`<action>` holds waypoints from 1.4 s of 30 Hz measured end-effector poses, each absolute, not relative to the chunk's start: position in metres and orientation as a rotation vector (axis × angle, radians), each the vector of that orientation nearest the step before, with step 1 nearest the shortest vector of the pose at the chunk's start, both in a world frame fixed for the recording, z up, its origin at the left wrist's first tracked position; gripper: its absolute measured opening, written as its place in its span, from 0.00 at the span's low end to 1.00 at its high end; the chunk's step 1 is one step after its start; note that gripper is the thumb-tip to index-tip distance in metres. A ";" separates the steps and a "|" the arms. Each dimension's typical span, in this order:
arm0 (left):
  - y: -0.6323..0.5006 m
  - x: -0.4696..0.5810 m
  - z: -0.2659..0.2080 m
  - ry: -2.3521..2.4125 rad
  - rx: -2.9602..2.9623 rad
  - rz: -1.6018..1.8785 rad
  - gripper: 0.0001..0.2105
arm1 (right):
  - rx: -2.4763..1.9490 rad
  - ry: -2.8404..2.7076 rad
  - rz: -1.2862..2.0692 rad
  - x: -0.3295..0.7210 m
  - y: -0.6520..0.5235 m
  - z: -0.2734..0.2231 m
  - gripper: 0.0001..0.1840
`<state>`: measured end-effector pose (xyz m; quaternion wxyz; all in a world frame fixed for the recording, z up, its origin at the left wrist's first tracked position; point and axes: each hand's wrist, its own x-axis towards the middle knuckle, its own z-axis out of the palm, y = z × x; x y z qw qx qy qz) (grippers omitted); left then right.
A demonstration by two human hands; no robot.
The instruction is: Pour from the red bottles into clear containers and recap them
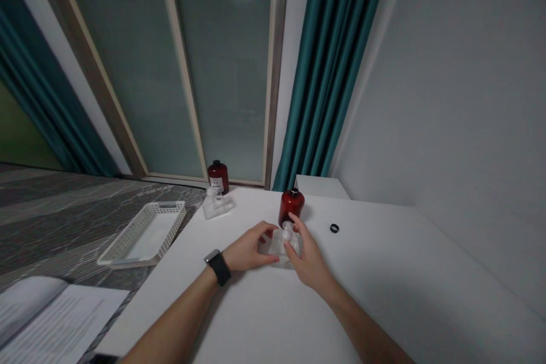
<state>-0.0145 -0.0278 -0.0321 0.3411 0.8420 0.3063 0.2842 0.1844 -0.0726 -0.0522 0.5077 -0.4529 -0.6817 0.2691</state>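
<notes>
A clear plastic bag with a whitish, pump-like piece (287, 233) in or on it rests on the white table in front of me. My left hand (249, 247), with a dark watch on its wrist, holds the bag's left side between thumb and fingers. From the right, my right hand (309, 259) has its thumb and fingers closed around the pump-like piece. Just behind my hands stands an upright dark red bottle (292, 205); its lower part is partly hidden. A small black ring (334, 228) lies to the right of it.
Another dark red bottle (218, 177) with a black cap and white label stands at the table's back left. In front of it lies a similar clear packet (217, 206). A white perforated basket (147, 207) and an open book (85, 313) are to the left.
</notes>
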 end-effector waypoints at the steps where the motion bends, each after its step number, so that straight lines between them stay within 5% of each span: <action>1: -0.028 -0.014 -0.032 0.797 2.187 0.743 0.27 | -1.096 -1.648 0.649 0.185 -0.072 -0.051 0.33; 35: -0.027 -0.015 -0.035 0.782 2.166 0.748 0.27 | -1.011 -1.526 0.868 0.192 -0.062 -0.052 0.31; 42: -0.028 -0.015 -0.033 0.781 2.169 0.746 0.26 | -0.997 -1.526 0.858 0.187 -0.068 -0.057 0.39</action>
